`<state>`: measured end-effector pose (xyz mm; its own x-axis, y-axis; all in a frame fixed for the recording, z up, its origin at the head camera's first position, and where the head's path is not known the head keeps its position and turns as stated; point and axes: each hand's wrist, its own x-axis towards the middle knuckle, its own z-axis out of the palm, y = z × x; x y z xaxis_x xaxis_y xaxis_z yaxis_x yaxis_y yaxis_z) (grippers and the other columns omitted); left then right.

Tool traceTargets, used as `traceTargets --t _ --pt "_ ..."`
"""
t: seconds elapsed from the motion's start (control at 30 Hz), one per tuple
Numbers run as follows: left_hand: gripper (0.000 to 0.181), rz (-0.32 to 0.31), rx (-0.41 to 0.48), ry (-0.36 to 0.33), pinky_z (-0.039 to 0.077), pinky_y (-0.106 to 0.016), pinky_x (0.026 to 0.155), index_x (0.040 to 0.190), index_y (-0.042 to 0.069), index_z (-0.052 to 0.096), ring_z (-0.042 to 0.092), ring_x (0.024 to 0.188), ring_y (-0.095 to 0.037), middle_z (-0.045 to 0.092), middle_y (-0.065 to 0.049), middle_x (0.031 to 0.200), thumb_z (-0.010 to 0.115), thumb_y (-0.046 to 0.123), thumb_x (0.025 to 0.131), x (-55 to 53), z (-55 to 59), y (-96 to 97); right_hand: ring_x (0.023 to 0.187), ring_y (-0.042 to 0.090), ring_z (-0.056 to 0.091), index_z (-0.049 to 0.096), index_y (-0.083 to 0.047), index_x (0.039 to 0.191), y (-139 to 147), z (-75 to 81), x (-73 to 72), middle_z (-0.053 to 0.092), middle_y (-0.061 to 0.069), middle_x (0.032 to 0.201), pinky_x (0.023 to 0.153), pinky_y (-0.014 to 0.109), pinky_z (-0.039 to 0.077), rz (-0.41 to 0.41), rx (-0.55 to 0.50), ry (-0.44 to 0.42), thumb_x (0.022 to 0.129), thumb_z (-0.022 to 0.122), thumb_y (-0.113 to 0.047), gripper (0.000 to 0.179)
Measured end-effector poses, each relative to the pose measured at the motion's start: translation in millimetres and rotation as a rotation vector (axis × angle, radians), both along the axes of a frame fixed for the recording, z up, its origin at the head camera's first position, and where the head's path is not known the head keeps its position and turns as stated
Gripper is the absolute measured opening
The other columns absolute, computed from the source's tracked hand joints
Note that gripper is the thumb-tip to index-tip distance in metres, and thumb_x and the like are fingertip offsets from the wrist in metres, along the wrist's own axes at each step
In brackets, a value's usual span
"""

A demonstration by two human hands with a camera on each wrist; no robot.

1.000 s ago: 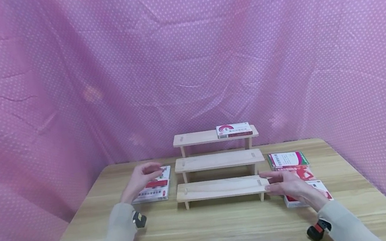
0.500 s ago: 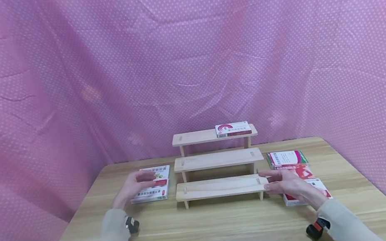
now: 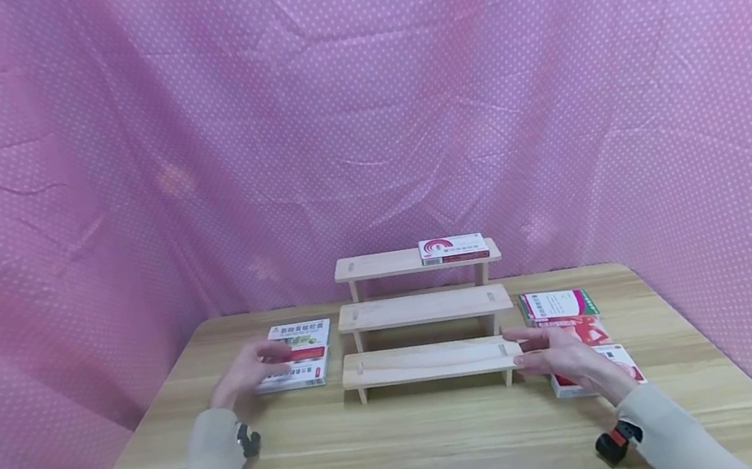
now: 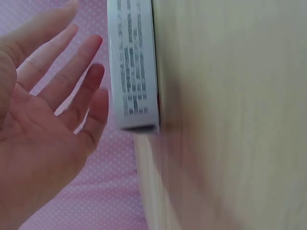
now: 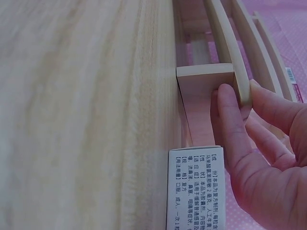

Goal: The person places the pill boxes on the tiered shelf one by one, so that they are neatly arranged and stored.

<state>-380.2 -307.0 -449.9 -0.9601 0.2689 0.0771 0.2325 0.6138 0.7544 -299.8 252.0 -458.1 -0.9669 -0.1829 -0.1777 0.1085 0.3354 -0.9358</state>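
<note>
In the head view, a three-step wooden display stand stands mid-table. My right hand holds the right end of its lowest board. The right wrist view shows the thumb on the board's top face and fingers beneath, beside the support leg. My left hand hovers at the left medicine boxes, fingers relaxed and nothing held. One is a white-and-green box; nearer lies a white-and-red box. In the left wrist view, the left fingertips are spread close beside a box's printed side.
A white-and-red medicine box lies on the top step's right part. Right of the stand are a green-and-white box, a red box and a white-and-red box. A pink dotted curtain hangs behind the table.
My left hand has drawn back leftward and a little nearer, uncovering more of the left boxes. My right hand stays at the lowest board's end.
</note>
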Motion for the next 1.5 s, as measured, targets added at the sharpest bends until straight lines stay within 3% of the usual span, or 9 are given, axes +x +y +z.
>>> traceTargets --t 0.1,0.3,0.57,0.83,0.97,1.03,1.27,1.43,1.5 --pt "0.048 0.039 -0.022 -0.05 0.031 -0.062 0.112 0.122 0.002 0.065 0.049 0.126 -0.041 0.059 -0.022 0.131 0.078 0.013 0.078 1.0 0.9 -1.6 0.109 0.024 0.058 0.057 -0.014 0.138 0.2 0.1 -0.1 0.052 0.019 0.136 0.087 0.036 0.06 0.006 0.001 0.002 0.081 0.079 -0.022 0.061" --pt "0.053 0.017 -0.101 -0.081 0.027 -0.07 0.11 0.123 0.005 0.064 0.042 0.13 -0.048 0.05 -0.028 0.139 0.081 0.018 0.075 1.7 -0.8 -5.9 0.112 0.024 0.057 0.055 -0.013 0.14 1.1 1.0 0.6 0.051 0.02 0.138 0.088 0.036 0.059 0.033 -0.005 0.012 0.084 0.077 -0.02 0.062" --pt "0.053 -0.058 -0.161 -0.042 0.027 -0.069 0.109 0.117 0.007 0.066 0.045 0.126 -0.045 0.053 -0.025 0.135 0.085 0.02 0.07 6.6 -0.8 -10.9 0.111 0.024 0.057 0.056 -0.014 0.139 0.4 1.2 0.4 0.052 0.019 0.137 0.088 0.037 0.06 0.024 -0.002 0.012 0.083 0.078 -0.021 0.061" --pt "0.062 -0.063 -0.185 -0.145 0.029 -0.063 0.11 0.118 0.016 0.06 0.047 0.122 -0.034 0.052 -0.016 0.136 0.088 0.015 0.062 8.4 -4.8 -12.4 0.107 0.023 0.058 0.057 -0.014 0.139 0.3 1.7 0.0 0.051 0.019 0.137 0.088 0.037 0.06 0.016 -0.014 0.002 0.082 0.079 -0.02 0.061" --pt "0.065 -0.034 -0.198 -0.131 0.032 -0.064 0.108 0.119 0.02 0.059 0.047 0.122 -0.035 0.05 -0.016 0.138 0.088 0.018 0.061 8.3 -6.5 -14.5 0.103 0.022 0.06 0.054 -0.011 0.14 0.8 1.8 0.4 0.051 0.021 0.135 0.088 0.038 0.06 0.037 -0.045 0.0 0.083 0.077 -0.018 0.062" --pt "0.069 -0.022 -0.19 -0.123 0.031 -0.065 0.109 0.124 0.021 0.058 0.045 0.127 -0.036 0.047 -0.016 0.142 0.088 0.021 0.061 8.7 -6.9 -16.2 0.101 0.022 0.06 0.053 -0.01 0.141 0.8 1.4 0.7 0.05 0.022 0.134 0.089 0.039 0.06 0.049 -0.05 0.0 0.084 0.076 -0.017 0.062" --pt "0.078 -0.067 -0.11 -0.084 0.03 -0.065 0.109 0.137 0.012 0.049 0.043 0.128 -0.04 0.043 -0.022 0.145 0.086 0.022 0.069 9.4 -0.5 -18.1 0.101 0.021 0.06 0.052 -0.01 0.142 -0.4 1.8 3.0 0.051 0.022 0.134 0.089 0.039 0.059 0.05 -0.043 -0.006 0.085 0.076 -0.017 0.062" --pt "0.086 -0.043 -0.017 -0.049 0.036 -0.056 0.109 0.146 0.008 0.041 0.048 0.126 -0.036 0.047 -0.019 0.145 0.084 0.022 0.073 8.1 11.5 -11.6 0.107 0.022 0.061 0.049 -0.006 0.143 0.9 2.4 3.3 0.049 0.024 0.141 0.092 0.039 0.058 0.084 -0.056 0.018 0.087 0.073 -0.017 0.062" --pt "0.086 -0.018 0.034 -0.064 0.038 -0.051 0.108 0.147 0.011 0.042 0.051 0.124 -0.032 0.051 -0.015 0.142 0.084 0.024 0.073 6.7 16.1 -9.0 0.108 0.022 0.061 0.05 -0.007 0.143 1.1 2.6 3.5 0.049 0.024 0.142 0.091 0.038 0.058 0.078 -0.042 0.022 0.087 0.074 -0.018 0.062"
